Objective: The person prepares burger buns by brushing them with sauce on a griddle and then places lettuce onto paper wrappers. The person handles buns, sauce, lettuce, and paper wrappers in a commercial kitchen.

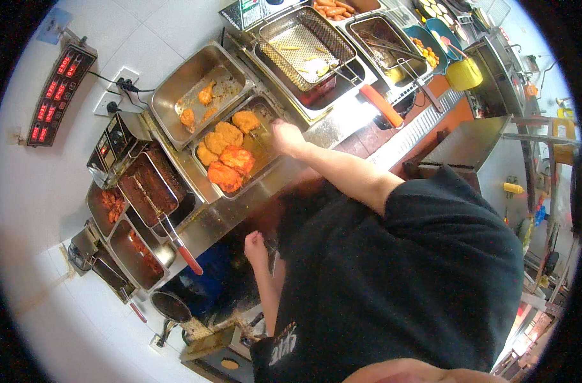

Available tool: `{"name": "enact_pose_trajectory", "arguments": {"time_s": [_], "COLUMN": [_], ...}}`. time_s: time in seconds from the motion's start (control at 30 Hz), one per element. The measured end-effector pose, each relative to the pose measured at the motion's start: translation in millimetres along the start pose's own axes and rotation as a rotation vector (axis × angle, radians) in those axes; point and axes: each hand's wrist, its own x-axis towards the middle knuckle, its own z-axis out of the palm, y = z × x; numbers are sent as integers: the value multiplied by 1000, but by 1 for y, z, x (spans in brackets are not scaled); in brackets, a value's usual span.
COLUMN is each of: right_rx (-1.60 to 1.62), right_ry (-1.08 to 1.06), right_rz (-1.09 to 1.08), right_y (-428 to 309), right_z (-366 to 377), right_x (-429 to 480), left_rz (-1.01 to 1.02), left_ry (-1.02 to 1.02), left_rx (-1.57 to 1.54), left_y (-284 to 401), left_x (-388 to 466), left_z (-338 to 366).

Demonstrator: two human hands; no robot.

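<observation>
My right hand [287, 138] is closed over the right end of a steel tray [267, 167]. A thin metal utensil [258, 135], possibly tongs, reaches from its fingers into the tray; its full shape is unclear. Inside lie several golden breaded chicken pieces [227, 134] and two redder, glossy chicken pieces [237, 159]. Below the counter edge, near my body, my left hand [256, 246] hangs with its fingers curled and nothing visible in them. Behind the tray, a deeper steel pan [164, 107] holds a drumstick [206, 94] and other fried pieces.
A fryer basket [308, 43] with fries and an orange handle [382, 106] sits to the right. Beyond it is another basket [387, 40] with tongs across it. Leftward are a red-handled fryer basket [149, 186] and pans of dark red pieces [112, 205]. A timer panel [61, 95] hangs on the wall.
</observation>
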Motion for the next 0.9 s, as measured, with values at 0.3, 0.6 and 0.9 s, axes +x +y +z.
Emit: {"name": "enact_pose_trajectory", "arguments": {"time_s": [0.3, 0.6, 0.9], "right_rx": [328, 705, 903], "right_ry": [388, 314, 42], "right_rz": [-73, -214, 236], "right_y": [41, 188, 320], "right_z": [-267, -321, -274], "right_x": [-21, 2, -82], "left_rz": [120, 34, 109], "left_ry": [-351, -891, -818], "left_rx": [-349, -1011, -955], "left_y": [220, 445, 454], "left_x": [19, 1, -51], "left_z": [120, 258, 251]}}
